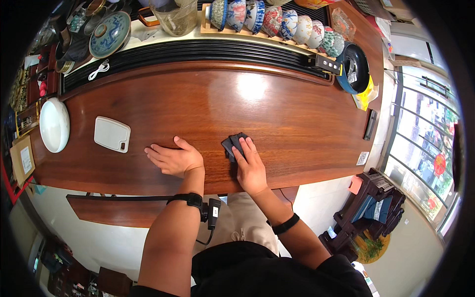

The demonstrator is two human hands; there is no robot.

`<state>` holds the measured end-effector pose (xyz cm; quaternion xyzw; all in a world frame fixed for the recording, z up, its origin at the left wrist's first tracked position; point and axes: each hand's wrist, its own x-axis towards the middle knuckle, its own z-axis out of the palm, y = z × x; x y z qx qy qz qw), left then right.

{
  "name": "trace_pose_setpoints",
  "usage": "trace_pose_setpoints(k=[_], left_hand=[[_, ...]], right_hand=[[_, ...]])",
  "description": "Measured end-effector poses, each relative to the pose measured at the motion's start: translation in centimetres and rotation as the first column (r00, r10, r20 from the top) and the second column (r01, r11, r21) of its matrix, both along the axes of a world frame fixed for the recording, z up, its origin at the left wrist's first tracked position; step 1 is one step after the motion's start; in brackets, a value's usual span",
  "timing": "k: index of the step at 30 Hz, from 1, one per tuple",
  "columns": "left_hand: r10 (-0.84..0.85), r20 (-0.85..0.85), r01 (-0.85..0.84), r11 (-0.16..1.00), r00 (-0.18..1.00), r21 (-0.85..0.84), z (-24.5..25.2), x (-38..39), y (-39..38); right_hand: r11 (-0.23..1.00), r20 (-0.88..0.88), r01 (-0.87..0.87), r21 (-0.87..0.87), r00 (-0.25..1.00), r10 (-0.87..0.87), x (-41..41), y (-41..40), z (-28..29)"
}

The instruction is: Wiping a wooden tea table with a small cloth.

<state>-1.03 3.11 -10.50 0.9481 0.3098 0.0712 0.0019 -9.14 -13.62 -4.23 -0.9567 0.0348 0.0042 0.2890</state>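
Under the fingers of my right hand [250, 167] lies a bunched dark grey cloth [234, 143], pressed against the polished wooden table [297, 137]. Part of the cloth is hidden beneath the fingers and palm. My left hand [174, 157] is at the table's near side, thumb raised and fingers apart, pointing left; it holds nothing. A small white cutting board [112, 134] with a slot in one corner lies flat to the left of that hand. Farther left, near the table's end, stands a shallow pale bowl [55, 125].
Along the far side runs a black slatted tea tray [193, 50] with a coiled white cable [99, 69] on it. Behind it, several patterned cups [272, 21] line a wooden rack. A dark blue bowl [345, 80] and a small black box [326, 65] are at the far right.
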Motion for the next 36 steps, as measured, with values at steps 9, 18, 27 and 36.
trace_pose_setpoints(k=[9, 18, 27, 36], left_hand=[[0.033, -0.033, -0.034, 0.999, 0.999, -0.027, 0.3, 0.1, -0.5], [0.036, -0.014, -0.037, 0.999, 0.999, -0.019, 0.4, 0.1, -0.3], [0.019, -0.002, -0.019, 0.999, 1.0, -0.027, 0.3, 0.1, -0.5], [0.02, -0.021, -0.02, 0.999, 1.0, -0.029, 0.4, 0.1, -0.3]], right_hand=[[0.99, 0.106, 0.122, -0.074, 0.988, -0.114, 8.8, -4.8, -1.1], [0.98, 0.052, -0.195, 0.046, 0.98, 0.192, 3.0, -1.2, -0.2], [0.999, 0.058, 0.022, -0.034, 0.998, -0.02, 6.0, -3.0, -0.1], [0.969, -0.015, -0.242, 0.055, 0.97, 0.243, 0.2, 1.7, 0.4]])
